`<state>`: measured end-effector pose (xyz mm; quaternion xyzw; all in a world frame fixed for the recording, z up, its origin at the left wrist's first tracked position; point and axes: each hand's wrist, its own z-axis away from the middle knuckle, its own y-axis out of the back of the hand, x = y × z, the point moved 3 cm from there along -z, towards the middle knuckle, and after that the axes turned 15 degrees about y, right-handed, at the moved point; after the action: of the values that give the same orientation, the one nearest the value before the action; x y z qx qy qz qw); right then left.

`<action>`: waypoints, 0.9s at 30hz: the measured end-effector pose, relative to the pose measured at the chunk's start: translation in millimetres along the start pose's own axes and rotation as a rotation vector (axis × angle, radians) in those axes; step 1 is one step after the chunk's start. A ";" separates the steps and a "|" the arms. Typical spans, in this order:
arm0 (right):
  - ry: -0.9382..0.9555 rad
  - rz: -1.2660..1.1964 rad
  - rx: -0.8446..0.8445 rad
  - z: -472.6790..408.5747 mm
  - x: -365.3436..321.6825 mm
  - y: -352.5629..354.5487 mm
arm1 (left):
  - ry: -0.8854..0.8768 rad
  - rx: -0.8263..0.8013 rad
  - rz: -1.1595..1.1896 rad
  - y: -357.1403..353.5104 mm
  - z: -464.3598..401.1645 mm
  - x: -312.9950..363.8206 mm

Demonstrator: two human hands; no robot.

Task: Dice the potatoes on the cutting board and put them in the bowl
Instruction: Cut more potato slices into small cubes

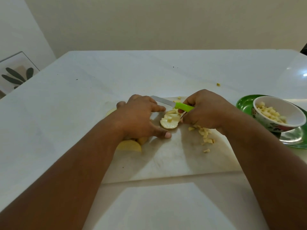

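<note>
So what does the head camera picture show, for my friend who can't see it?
The right hand grips a green-handled knife over sliced potato on a white cutting board, while the left hand rests open beside it. Diced pieces fill a bowl on the right.

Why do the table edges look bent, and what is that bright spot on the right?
Head view: the wide-angle lens bows the table edges; the bright spot is lamp glare on its glossy top; soft shadows fall beside both arms on the cutting board; lighting is dim and warm, and the diced potato looks slightly soft.
</note>
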<state>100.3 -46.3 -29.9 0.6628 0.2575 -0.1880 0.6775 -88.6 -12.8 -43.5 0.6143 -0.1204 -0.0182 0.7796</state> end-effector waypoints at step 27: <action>0.028 0.132 0.165 -8.6 3.8 -8.7 | 0.069 0.047 0.152 0.2 -1.1 -2.3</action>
<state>97.3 -37.8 -39.0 0.7344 0.2061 -0.1543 0.6280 -90.7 -11.3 -43.9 0.6218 -0.1400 0.0649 0.7678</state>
